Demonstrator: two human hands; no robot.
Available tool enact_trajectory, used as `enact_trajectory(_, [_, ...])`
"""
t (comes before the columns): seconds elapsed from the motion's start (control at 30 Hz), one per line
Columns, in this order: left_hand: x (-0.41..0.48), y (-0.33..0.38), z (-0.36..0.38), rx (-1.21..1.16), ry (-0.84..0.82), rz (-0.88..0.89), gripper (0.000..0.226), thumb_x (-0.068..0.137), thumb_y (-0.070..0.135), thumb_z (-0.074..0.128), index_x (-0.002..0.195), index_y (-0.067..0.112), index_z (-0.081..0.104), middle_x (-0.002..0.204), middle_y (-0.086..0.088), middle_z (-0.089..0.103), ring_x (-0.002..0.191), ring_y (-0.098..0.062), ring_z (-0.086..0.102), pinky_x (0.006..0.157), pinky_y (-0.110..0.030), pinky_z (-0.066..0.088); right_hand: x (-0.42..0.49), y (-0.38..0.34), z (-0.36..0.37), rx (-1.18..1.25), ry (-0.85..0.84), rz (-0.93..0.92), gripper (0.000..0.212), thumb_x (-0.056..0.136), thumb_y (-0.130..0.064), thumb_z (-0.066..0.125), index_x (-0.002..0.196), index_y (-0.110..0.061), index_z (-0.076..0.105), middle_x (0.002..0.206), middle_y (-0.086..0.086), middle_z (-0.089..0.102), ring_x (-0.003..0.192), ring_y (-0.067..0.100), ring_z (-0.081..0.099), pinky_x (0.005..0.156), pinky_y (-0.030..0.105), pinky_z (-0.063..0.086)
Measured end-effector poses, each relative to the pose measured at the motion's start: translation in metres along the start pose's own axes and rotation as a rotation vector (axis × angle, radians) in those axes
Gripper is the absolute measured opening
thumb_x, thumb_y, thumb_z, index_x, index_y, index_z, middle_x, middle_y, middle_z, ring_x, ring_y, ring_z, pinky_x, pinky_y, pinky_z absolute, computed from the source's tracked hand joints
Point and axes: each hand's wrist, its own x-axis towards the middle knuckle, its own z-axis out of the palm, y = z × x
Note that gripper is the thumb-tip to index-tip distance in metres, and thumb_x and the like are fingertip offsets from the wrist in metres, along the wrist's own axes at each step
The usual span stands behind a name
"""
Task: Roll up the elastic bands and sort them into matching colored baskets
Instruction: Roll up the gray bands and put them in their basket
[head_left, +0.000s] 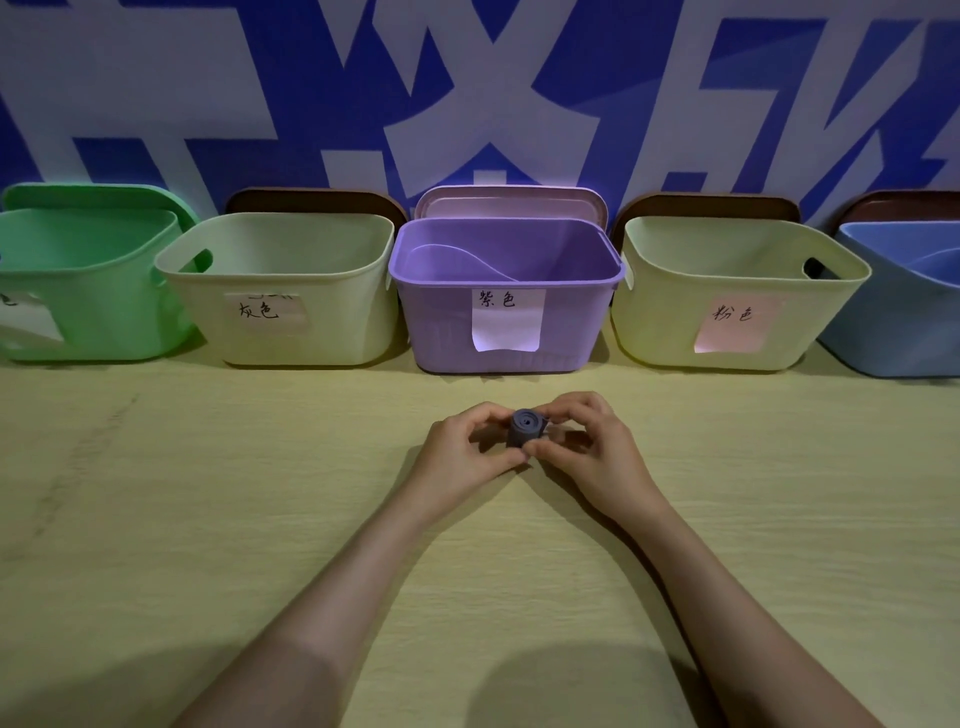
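Head view: both hands pinch a rolled dark grey elastic band above the surface.

Fingers (524, 457) of the left hand (462, 457) and right hand (592, 447) are closed around the tight coil (524, 428), its spiral end facing up, just in front of the purple basket (415, 291). The tail looks barely tucked; if the pinch loosens in transit, the coil could spring open. Its dusky colour reads close to purple in this light, so it might land there rather than in the cream basket (208, 296) with the handwritten label on the left.
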Motion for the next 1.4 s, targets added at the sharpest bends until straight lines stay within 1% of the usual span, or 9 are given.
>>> enact_trajectory(0.1, [0.001,-0.001,-0.004,-0.005,-0.009,0.001,0.025,0.077,0.008,0.077,0.099,0.017,0.07,0.099,0.003,0.074,0.096,-0.008,0.068,0.089,-0.02,0.051,0.0,0.001,-0.001,0.063,-0.046,0.017,0.027,0.08,-0.004,0.074,0.105,-0.012,0.069,0.104,-0.001,0.068,0.093,0.001,0.064,0.081,0.011,0.047])
enact_trajectory(0.23, [-0.001,0.0,-0.003,-0.045,0.023,-0.033,0.025,0.076,0.006,0.077,0.095,0.021,0.071,0.094,0.009,0.073,0.089,-0.001,0.067,0.081,-0.011,0.047,-0.001,0.004,0.003,0.117,-0.041,0.053,0.027,0.081,-0.004,0.072,0.105,-0.016,0.069,0.101,-0.004,0.072,0.092,0.005,0.067,0.08,0.014,0.049])
enact_trajectory(0.47, [-0.005,0.001,0.005,-0.023,0.068,-0.125,0.027,0.074,0.004,0.078,0.1,0.007,0.07,0.097,0.0,0.072,0.088,-0.002,0.065,0.081,-0.01,0.045,-0.006,0.006,0.005,0.262,-0.059,0.216,0.032,0.083,0.002,0.068,0.102,-0.024,0.066,0.1,-0.002,0.072,0.093,0.008,0.068,0.081,0.017,0.05])
enact_trajectory(0.67, [-0.003,0.031,-0.003,-0.003,-0.068,-0.342,0.039,0.083,-0.005,0.066,0.121,0.0,0.06,0.118,-0.013,0.064,0.105,-0.018,0.06,0.087,-0.011,0.045,0.001,-0.022,-0.008,0.319,-0.098,0.477,0.025,0.084,0.002,0.066,0.105,-0.011,0.067,0.1,0.012,0.072,0.098,0.028,0.068,0.09,0.04,0.053])
enact_trajectory(0.8, [0.009,0.07,-0.025,-0.057,-0.027,-0.335,0.036,0.086,-0.008,0.061,0.12,0.002,0.059,0.114,-0.011,0.065,0.101,-0.016,0.062,0.086,-0.014,0.047,0.024,-0.073,-0.018,0.228,-0.092,0.433,0.029,0.08,0.004,0.069,0.096,-0.02,0.067,0.094,0.003,0.072,0.088,0.008,0.067,0.08,0.021,0.051])
enact_trajectory(0.93, [0.038,0.121,-0.059,-0.12,0.027,-0.22,0.038,0.087,-0.009,0.059,0.121,0.007,0.057,0.116,-0.011,0.062,0.091,0.005,0.063,0.086,-0.012,0.047,0.071,-0.13,-0.028,0.198,-0.11,0.305,0.031,0.08,0.005,0.069,0.097,-0.021,0.064,0.092,-0.001,0.07,0.081,-0.005,0.066,0.076,0.012,0.049])
enact_trajectory(1.03, [0.059,0.154,-0.091,-0.166,0.085,-0.118,0.038,0.088,-0.008,0.057,0.118,0.015,0.053,0.116,-0.005,0.06,0.099,-0.006,0.06,0.085,-0.012,0.047,0.108,-0.172,-0.029,0.195,-0.091,0.19,0.027,0.081,0.004,0.069,0.1,-0.015,0.065,0.09,-0.005,0.068,0.078,-0.011,0.063,0.076,0.009,0.047])
enact_trajectory(1.23, [0.087,0.185,-0.154,-0.165,0.216,-0.031,0.038,0.091,-0.004,0.057,0.122,0.015,0.052,0.112,0.001,0.061,0.095,0.004,0.059,0.084,-0.011,0.046,0.17,-0.232,0.003,0.283,-0.118,0.097,0.027,0.083,0.0,0.069,0.107,-0.011,0.065,0.095,0.001,0.069,0.085,0.003,0.064,0.081,0.014,0.05])
enact_trajectory(1.4, [0.104,0.183,-0.197,-0.15,0.357,-0.079,0.031,0.09,-0.004,0.057,0.116,0.011,0.052,0.108,-0.005,0.059,0.098,-0.012,0.057,0.086,-0.014,0.045,0.212,-0.247,0.049,0.437,-0.103,0.25,0.031,0.079,-0.001,0.073,0.108,-0.002,0.063,0.096,0.012,0.067,0.09,0.018,0.065,0.089,0.031,0.052])
